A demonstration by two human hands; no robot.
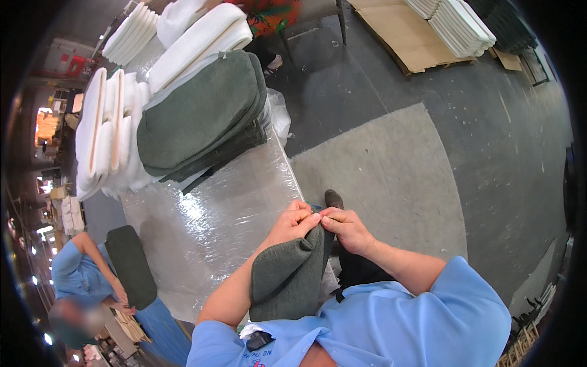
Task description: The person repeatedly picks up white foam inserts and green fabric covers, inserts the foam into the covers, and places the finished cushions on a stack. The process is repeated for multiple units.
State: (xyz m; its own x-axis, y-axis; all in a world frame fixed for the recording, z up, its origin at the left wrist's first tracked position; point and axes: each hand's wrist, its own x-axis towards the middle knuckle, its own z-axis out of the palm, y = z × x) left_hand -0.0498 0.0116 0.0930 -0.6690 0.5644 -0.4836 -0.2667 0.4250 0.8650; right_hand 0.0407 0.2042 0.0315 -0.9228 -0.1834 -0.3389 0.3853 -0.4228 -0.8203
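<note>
A dark grey-green fabric cover [284, 284] hangs folded and creased in front of my body, beside the table's edge. At its upper edge my left hand [295, 221] pinches the cloth between thumb and fingers. My right hand [347, 230] grips the same edge, its fingertips almost meeting the left ones. What lies between the fingertips is too small to make out. Beyond my hands, a stack of similar dark grey-green covers [202, 116] with rounded ends lies on the table [208, 226], whose top is wrapped in clear, shiny plastic.
White padding pieces [107, 134] are piled at the table's far left, with more white padding [195, 49] behind the stack. A co-worker in blue [79, 266] handles a dark green panel [131, 266] at the left. White stacked pieces [458, 30] stand on cardboard [406, 37] at the far right.
</note>
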